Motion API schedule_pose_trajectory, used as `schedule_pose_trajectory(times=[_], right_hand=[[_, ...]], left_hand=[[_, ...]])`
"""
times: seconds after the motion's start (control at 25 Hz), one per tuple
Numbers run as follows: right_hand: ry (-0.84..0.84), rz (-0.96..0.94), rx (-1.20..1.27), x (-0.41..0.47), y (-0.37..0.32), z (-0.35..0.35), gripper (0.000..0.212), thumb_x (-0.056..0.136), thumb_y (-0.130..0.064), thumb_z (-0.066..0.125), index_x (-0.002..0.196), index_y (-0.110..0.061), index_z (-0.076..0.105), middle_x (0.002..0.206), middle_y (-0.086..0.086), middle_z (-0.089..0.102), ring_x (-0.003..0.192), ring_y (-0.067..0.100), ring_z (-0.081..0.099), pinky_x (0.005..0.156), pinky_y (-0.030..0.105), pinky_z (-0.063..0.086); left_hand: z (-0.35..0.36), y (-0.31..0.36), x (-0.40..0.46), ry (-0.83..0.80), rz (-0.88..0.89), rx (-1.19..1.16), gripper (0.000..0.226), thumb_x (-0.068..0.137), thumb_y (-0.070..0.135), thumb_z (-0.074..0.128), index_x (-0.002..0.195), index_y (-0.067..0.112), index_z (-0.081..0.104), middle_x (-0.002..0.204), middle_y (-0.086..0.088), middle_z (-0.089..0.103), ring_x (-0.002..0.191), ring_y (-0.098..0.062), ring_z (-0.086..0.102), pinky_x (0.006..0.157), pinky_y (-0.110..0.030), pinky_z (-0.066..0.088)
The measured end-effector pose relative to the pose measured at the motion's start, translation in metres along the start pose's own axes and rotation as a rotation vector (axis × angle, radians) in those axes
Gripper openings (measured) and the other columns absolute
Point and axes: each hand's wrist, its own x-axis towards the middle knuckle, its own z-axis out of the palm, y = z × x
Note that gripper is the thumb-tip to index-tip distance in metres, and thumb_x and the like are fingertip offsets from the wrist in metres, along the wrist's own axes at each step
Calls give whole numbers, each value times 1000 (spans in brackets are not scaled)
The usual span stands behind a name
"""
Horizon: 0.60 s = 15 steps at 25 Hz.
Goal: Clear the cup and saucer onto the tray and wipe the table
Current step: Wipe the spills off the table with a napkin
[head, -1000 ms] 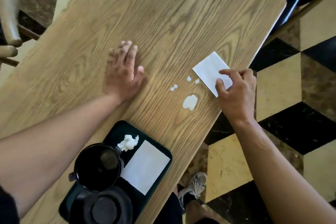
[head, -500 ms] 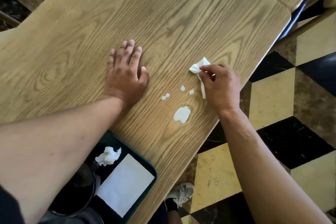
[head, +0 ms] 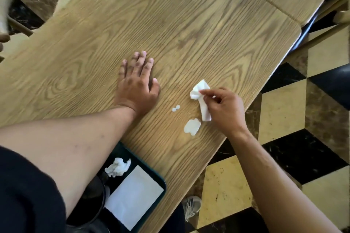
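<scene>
White paper sits pinched between my right hand's [head: 225, 111] thumb and fingertips [head: 203, 91]: a crumpled napkin [head: 201, 100] held just above the table [head: 170, 24], its lower end hanging beside the big white spill [head: 192, 126]. Two small drops [head: 176, 108] lie a little to the left. My left hand [head: 137, 85] rests flat on the wood, fingers spread and gripping nothing. I judge the clearing done and the wiping barely begun, since the spill and drops are untouched. Nearer me, the dark tray [head: 161, 181] sits at the table's near edge and holds a balled-up tissue [head: 118, 166] and a flat white napkin [head: 134, 196]. A dark round rim [head: 101, 204] under my left forearm may be the cup; I cannot see the saucer.
</scene>
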Motion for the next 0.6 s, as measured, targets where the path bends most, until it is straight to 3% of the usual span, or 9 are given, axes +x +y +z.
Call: schedule_pose_trajectory(times=[0.16,0.36,0.44,0.52,0.6], right_hand=[[-74,-123,-105,24,-19,19,21,98,-8,65,104,-18,81,92,-8,62,79,2,59,75,12,46],[-549,-532,-312,9,-29,27,22,94,-1,65,99,-15,82,94,-2,64,82,12,62,76,24,50],[-738,-587,-429,13,-34,20,23,93,-2,65,98,-17,81,92,-5,62,82,11,59,76,25,50],[-753,-560,-517,28,-41,17,22,96,-6,64,101,-21,80,92,-10,59,86,9,57,77,17,46],[-635,-493,-504,47,-49,18,23,97,-6,63,104,-20,80,91,-11,55,88,9,55,77,15,42]], left_hand=[[0,-1,0,-2,1,7,68,91,36,40,153,9,40,167,-13,26,157,-27,17,127,-53,7],[3,-2,0,-13,-4,-4,69,92,39,37,155,11,37,168,-12,24,158,-25,13,128,-52,5],[3,-3,-1,-11,-5,-1,69,92,40,36,155,11,37,168,-12,24,158,-25,13,128,-52,5],[3,-2,0,-4,-6,2,69,92,40,37,154,11,38,168,-12,25,157,-25,14,128,-52,6],[3,-2,-1,5,-1,10,67,92,38,39,153,10,40,168,-12,26,157,-26,16,127,-53,8]])
